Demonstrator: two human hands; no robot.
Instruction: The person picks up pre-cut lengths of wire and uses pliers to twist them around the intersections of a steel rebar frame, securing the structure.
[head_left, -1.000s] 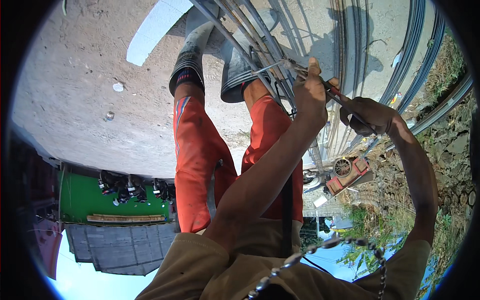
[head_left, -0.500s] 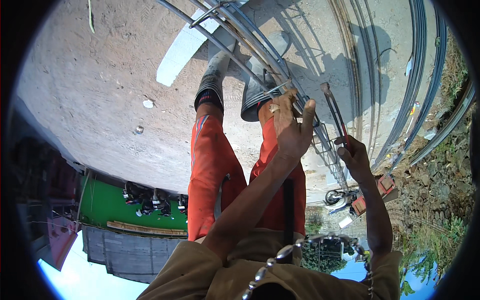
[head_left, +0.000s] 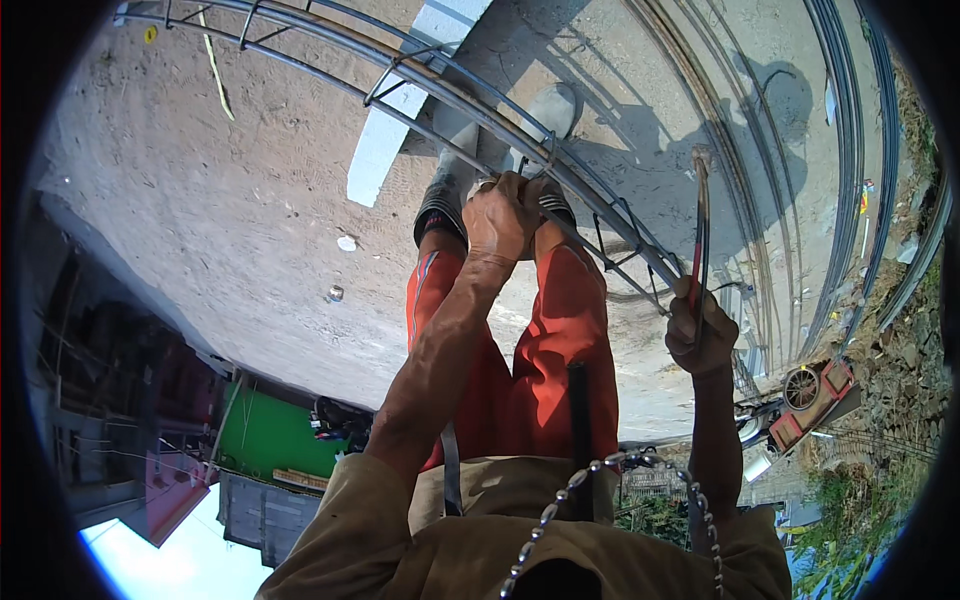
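A long steel rebar cage (head_left: 400, 68), with bars joined by bent stirrups, crosses in front of me from the upper left down to the right. My left hand (head_left: 498, 218) is closed around its nearer bar, above my boots; the fingertips are hidden. My right hand (head_left: 702, 332) grips pincers (head_left: 700, 225) by the red handles, with their jaws pointing up and away from me. The cage's right part runs up against that hand; whether the fingers also hold a bar I cannot tell.
Grey rubber boots (head_left: 455, 135) stand under the cage, beside a pale board (head_left: 385, 150) on the dirt ground. Bundled long steel bars (head_left: 845, 130) lie along the right. A red cart with a spoked wheel (head_left: 803, 388) is at the lower right, near a stone bank.
My left hand, spread at the cage before, has closed on its bar. The cage has swung flatter, reaching further left. My right hand has drawn slightly nearer, the pincers now more upright.
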